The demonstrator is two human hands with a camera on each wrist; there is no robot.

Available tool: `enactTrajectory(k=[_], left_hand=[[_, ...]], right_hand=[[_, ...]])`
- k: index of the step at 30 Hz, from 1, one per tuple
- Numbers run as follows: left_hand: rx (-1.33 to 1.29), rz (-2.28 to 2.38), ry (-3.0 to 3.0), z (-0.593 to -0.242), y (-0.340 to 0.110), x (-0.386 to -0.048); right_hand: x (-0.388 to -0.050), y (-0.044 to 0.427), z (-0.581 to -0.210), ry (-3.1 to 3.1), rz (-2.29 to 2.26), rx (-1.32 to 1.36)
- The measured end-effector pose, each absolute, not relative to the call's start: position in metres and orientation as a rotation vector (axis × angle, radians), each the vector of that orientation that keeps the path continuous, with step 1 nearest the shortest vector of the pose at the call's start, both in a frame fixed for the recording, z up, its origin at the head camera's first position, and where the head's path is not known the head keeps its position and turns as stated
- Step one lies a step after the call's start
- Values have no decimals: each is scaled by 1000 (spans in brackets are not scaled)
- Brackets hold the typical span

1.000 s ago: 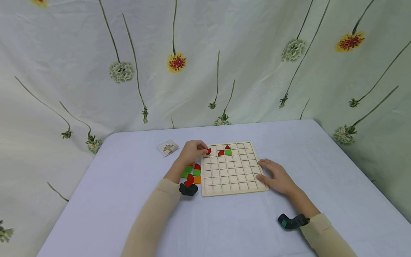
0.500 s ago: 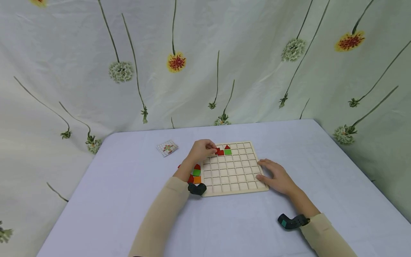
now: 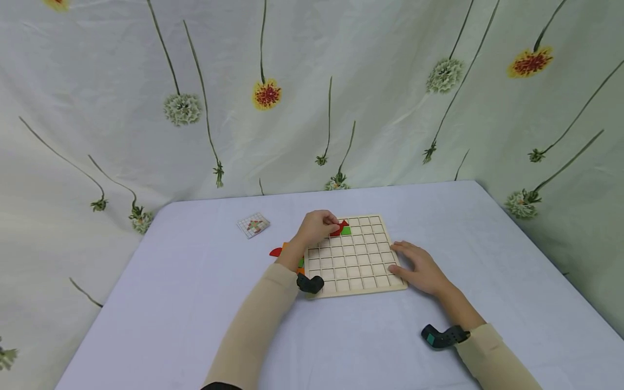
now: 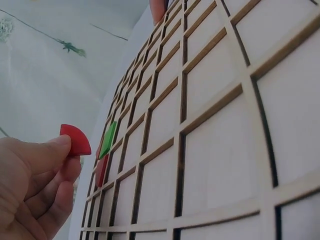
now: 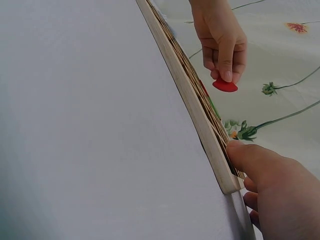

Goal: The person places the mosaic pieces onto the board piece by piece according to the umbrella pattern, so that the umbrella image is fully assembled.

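Here, left fingers tight on one red piece, right fingers loose against one board.

I am remotely viewing a plain red quarter-circle and a plain green square. The pale wooden board is displaying a dark-edged grid; the white card is bearing red and green patches. Yellow-and-red flowers are patterning the whitish curtain, while the tablecloth is showing pale lavender, the sleeves beige, the wristbands black.

A pale, flower-printed cloth hangs behind a table covered in white.
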State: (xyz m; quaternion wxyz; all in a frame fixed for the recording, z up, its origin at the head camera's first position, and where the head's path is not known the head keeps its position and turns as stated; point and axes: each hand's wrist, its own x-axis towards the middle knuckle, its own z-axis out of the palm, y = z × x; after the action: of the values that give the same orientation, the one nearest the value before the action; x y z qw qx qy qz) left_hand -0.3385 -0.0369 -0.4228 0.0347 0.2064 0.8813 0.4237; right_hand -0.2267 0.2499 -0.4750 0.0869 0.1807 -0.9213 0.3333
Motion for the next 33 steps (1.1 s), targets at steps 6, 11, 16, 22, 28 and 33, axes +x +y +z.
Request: enactTrajectory(k=[6,11,16,22,28,33], left_hand=[[621,1320,2723,-423,-25,-336],[570,1357,2762,-425,-16,-335],[492,1406,2788,-429,-5,-333],[447,1395,2821,-432,7,-329],[395,1416,2827,-434,16,-327],[376,1408,2822,-439,21,-328]], right_hand=[[-227,250,-475,-2740,989,546],[-227,250,-474,-2746,994,537],[-227,250,-475,-2745,988,538],[-227,249,-475,-2749,989,530],[-228,249,-475,-2750,995,527],[-228,249,-475,-2755,982,526]])
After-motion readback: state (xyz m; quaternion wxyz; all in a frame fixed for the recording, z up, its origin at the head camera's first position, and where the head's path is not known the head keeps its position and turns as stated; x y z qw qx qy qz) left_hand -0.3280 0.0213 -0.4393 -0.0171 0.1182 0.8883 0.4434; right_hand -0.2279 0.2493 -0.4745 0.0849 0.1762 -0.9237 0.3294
